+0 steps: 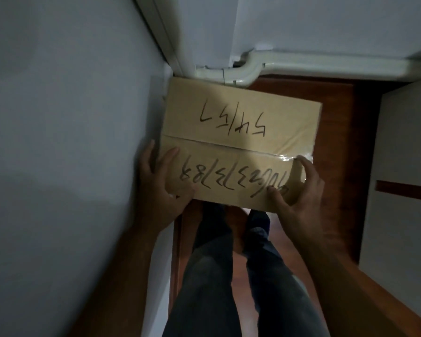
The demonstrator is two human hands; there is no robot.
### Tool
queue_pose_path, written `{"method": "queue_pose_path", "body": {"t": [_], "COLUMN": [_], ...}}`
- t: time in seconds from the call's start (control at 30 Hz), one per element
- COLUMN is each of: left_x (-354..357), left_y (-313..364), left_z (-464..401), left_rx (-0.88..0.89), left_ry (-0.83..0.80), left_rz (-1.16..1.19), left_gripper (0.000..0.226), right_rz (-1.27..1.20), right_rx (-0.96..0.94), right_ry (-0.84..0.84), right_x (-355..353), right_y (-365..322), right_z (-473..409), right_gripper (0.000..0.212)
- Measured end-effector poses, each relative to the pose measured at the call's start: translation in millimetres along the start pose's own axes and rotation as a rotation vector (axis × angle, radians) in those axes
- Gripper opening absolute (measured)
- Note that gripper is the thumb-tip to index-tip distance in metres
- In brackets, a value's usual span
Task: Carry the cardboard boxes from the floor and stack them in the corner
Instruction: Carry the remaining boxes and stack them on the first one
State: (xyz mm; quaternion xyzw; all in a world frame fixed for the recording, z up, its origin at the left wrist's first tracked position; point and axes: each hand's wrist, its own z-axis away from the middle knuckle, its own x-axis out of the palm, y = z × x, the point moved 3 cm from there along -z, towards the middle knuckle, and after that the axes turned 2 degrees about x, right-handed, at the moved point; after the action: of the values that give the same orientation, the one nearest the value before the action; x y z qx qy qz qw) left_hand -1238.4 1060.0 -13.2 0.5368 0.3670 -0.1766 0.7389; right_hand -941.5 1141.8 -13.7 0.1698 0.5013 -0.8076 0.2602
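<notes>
A tan cardboard box with black handwriting on its taped top sits in the corner, pressed against the left wall and close to the back wall. My left hand grips its near left corner, thumb on top and fingers down the side. My right hand clasps the near right corner, thumb on the top face. What lies under the box is hidden.
A grey wall fills the left side. White trunking runs along the base of the back wall. A white cabinet stands at the right. Reddish wooden floor shows beside the box, my legs below it.
</notes>
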Motion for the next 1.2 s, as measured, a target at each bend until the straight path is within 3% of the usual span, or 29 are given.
{"method": "queue_pose_path", "body": {"t": [0.17, 0.33, 0.57, 0.87, 1.03, 1.2], "left_x": [-22.7, -49.6, -57.6, 12.3, 73.6, 122.9], "left_y": [62.4, 171.7, 297.5, 408.9, 466.2, 499.1], "left_z": [-12.7, -24.6, -10.2, 137.9, 313.6, 514.5], "left_rx": [0.026, 0.002, 0.298, 0.803, 1.097, 1.324], "left_ry": [-0.032, -0.223, -0.598, -0.986, -1.199, -1.406], "left_rz": [-0.056, -0.010, -0.097, -0.361, -0.442, -0.459], "left_gripper": [0.060, 0.046, 0.025, 0.014, 0.019, 0.016], "right_rz": [0.135, 0.246, 0.060, -0.204, -0.397, -0.480], "right_rx": [0.065, 0.193, 0.361, 0.704, 0.832, 0.986], "right_ry": [0.000, -0.033, 0.136, 0.380, 0.647, 0.931], "right_x": [-21.2, -88.0, -191.1, -241.4, -259.1, -263.0], "right_y": [-55.7, -127.1, -161.3, -29.1, 64.2, 143.2], "right_z": [13.9, 52.6, 152.4, 354.2, 504.8, 653.2], "right_gripper": [0.085, 0.061, 0.052, 0.041, 0.036, 0.013]}}
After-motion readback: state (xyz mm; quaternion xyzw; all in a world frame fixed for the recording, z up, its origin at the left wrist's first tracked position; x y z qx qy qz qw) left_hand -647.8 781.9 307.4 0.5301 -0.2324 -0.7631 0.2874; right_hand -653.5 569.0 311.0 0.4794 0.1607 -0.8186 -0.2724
